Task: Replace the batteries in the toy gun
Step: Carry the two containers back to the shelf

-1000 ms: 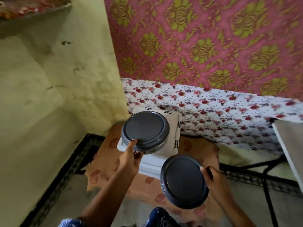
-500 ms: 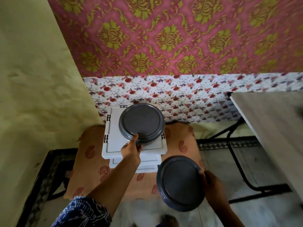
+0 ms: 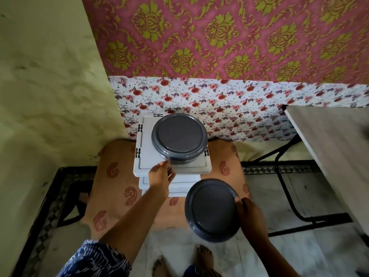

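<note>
No toy gun or batteries show anywhere. A round container with a dark grey lid point(image 3: 179, 135) rests on a stack of white plastic boxes point(image 3: 145, 156). My left hand point(image 3: 161, 174) grips its near side just under the lid. My right hand point(image 3: 249, 212) holds a second round container with a dark grey lid point(image 3: 211, 208) by its right rim, lower and nearer to me, off the front right of the stack. What is inside either container is hidden.
The boxes stand on a stool covered in orange paisley cloth point(image 3: 113, 192), set against a floral-papered wall. A pale wooden table point(image 3: 335, 140) on a black metal frame point(image 3: 283, 182) is at the right. A green wall point(image 3: 50, 96) closes the left. My bare feet point(image 3: 203, 256) are below.
The view has swung left and down, so the table has come into sight. Both hands keep their hold; the container in my right hand stays low beside the stack.
</note>
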`<state>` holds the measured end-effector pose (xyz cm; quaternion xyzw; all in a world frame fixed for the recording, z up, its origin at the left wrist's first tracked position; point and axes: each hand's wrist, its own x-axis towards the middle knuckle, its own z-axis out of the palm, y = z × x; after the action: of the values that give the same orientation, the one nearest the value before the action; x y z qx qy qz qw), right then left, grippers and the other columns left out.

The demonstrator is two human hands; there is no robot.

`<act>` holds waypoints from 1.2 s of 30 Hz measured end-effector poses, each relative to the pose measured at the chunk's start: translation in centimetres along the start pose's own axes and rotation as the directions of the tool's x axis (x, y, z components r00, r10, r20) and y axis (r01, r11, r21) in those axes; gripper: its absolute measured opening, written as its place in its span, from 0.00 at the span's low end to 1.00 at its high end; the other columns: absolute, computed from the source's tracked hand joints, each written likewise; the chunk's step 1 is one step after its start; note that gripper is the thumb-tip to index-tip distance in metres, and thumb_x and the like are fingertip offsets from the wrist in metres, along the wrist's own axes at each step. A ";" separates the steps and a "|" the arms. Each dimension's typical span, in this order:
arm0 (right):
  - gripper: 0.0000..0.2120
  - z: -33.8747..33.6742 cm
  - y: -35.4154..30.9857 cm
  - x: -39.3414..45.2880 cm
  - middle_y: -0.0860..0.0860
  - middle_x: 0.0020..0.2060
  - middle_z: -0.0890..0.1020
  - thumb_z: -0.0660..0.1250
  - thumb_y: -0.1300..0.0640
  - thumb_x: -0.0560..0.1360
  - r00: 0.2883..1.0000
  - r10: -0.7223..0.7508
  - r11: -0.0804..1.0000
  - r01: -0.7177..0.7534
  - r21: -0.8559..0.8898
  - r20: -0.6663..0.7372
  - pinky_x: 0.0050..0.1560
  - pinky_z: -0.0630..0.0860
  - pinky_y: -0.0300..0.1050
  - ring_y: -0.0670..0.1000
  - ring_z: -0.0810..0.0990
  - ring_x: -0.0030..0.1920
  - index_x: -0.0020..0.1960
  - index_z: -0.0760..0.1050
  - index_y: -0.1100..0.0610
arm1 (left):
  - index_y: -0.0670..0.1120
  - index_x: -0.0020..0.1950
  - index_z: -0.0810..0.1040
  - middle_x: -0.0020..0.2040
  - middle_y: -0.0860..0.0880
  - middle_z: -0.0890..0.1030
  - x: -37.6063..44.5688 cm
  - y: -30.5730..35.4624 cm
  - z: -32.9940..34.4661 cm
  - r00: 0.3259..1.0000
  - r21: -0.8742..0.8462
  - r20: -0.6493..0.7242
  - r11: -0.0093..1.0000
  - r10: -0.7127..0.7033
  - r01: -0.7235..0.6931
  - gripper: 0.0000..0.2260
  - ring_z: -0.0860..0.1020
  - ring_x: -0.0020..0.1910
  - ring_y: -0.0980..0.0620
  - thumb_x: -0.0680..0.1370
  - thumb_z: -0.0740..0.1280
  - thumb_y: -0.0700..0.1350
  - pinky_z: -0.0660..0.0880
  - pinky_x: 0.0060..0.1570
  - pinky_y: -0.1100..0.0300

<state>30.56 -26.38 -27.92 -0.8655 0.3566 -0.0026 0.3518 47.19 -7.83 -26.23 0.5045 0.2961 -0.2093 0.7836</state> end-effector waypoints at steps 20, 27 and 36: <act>0.12 10.7 0.3 1.1 0.59 0.20 0.72 0.57 0.52 0.80 0.928 0.269 0.777 -0.367 0.512 0.258 0.20 0.59 0.35 0.43 0.60 0.16 0.49 0.77 0.55 | 0.46 0.66 0.66 0.60 0.47 0.72 2.0 -10.6 -10.1 0.996 0.358 0.033 0.931 -0.084 0.067 0.17 0.76 0.54 0.45 0.78 0.64 0.41 0.79 0.34 0.60; 0.11 12.3 -1.5 3.3 0.55 0.56 0.77 0.52 0.57 0.81 0.881 0.234 0.511 -0.470 0.719 0.410 0.44 0.75 0.49 0.54 0.79 0.41 0.60 0.68 0.56 | 0.49 0.57 0.68 0.56 0.48 0.75 5.4 -10.8 -7.2 0.995 0.337 -0.013 0.937 -0.099 0.098 0.08 0.75 0.51 0.48 0.79 0.62 0.45 0.76 0.42 0.55; 0.18 13.8 -2.0 8.1 0.58 0.60 0.76 0.50 0.55 0.82 0.829 0.221 0.300 -0.559 0.773 0.513 0.55 0.75 0.49 0.55 0.79 0.50 0.68 0.64 0.62 | 0.50 0.47 0.72 0.43 0.50 0.75 8.7 -9.1 -5.1 0.985 0.391 0.034 0.909 -0.171 0.144 0.12 0.74 0.42 0.52 0.81 0.53 0.35 0.75 0.45 0.58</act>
<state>41.37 -22.06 -39.07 -0.4076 0.4386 0.0286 0.8004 46.59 -7.08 -39.81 0.6162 0.2622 -0.3431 0.6587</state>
